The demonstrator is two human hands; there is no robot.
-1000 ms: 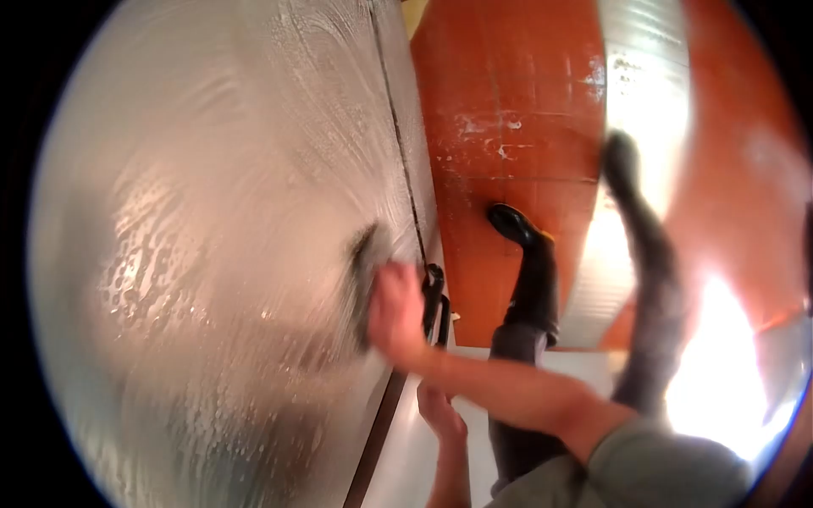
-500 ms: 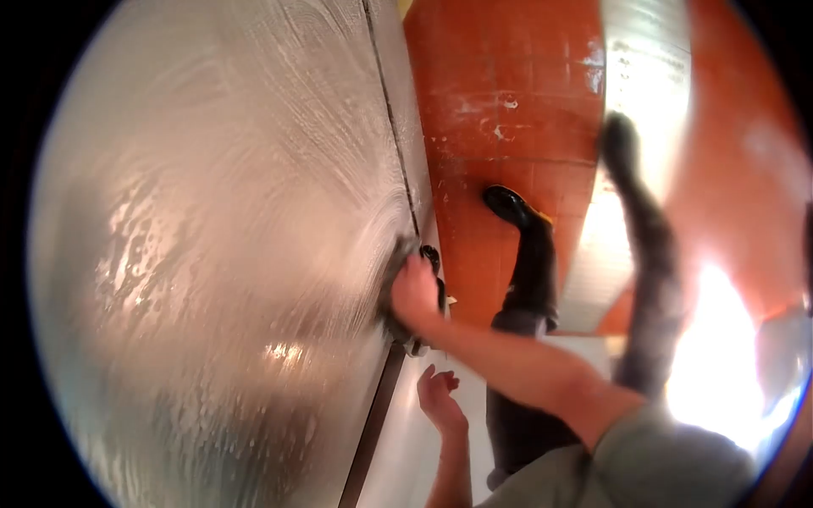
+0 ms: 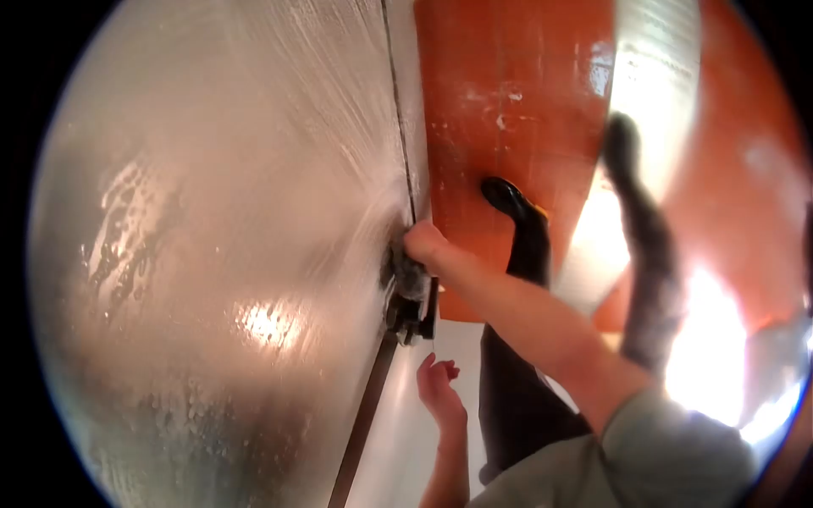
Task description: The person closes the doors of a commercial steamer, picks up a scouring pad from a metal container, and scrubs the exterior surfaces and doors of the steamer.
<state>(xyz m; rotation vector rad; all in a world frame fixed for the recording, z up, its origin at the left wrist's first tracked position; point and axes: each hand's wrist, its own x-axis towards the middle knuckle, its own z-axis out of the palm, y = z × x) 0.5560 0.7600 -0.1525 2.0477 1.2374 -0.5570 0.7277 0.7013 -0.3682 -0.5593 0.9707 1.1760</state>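
My right hand is closed on a dark grey, wet-looking scrubbing pad, whose exact shape is blurred. It presses at the edge of a large metal panel streaked with suds and water. Just below the pad, a black latch or handle sits at the panel's edge. My left hand hangs lower down, below the latch, with its fingers loosely curled and apart and nothing in them.
Reddish-orange floor with white spots lies to the right of the panel, crossed by a shiny metal strip. My black boots stand on the floor side. A dark strip runs down from the latch beside a pale surface.
My right hand has moved right and up with the pad, from the panel's face to its edge, uncovering the black latch. The left hand's fingers have opened a little and it stays low.
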